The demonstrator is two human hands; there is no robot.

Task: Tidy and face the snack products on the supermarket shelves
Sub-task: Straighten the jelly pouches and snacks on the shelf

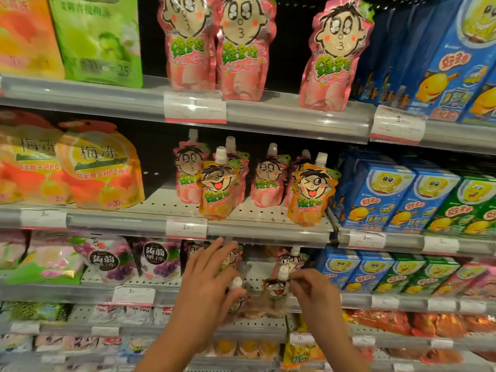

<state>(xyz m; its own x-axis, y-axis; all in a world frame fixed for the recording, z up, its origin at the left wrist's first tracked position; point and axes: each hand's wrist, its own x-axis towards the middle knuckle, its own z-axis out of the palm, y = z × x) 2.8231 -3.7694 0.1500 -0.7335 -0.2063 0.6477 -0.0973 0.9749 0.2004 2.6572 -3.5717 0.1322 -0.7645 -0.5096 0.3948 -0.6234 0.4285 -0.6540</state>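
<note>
A: On the third shelf (67,291), which pouch is handled now?

B: Starting from the left, the left hand (208,277) has its fingers almost straight and spread, and it lies against a spouted pouch (237,288) at the front edge. Only the white cap shows under the fingers, so I cannot tell if the thumb closes behind it.

A: And to the right?

B: The right hand (308,287) pinches the neck of the orange pouch (276,289), just under its white cap (283,273). This pouch stands at the shelf lip, a little tilted, its cartoon face toward us. A pink pouch (290,260) stands behind it.

A: How would you do this step well?

B: I think it is best to hold near the spout, set the flat bottom down fully, and turn the face straight forward. The pouches seem soft and may fall over, so release slowly and keep both in one line with the edge, beside the blue boxes (338,267).
</note>
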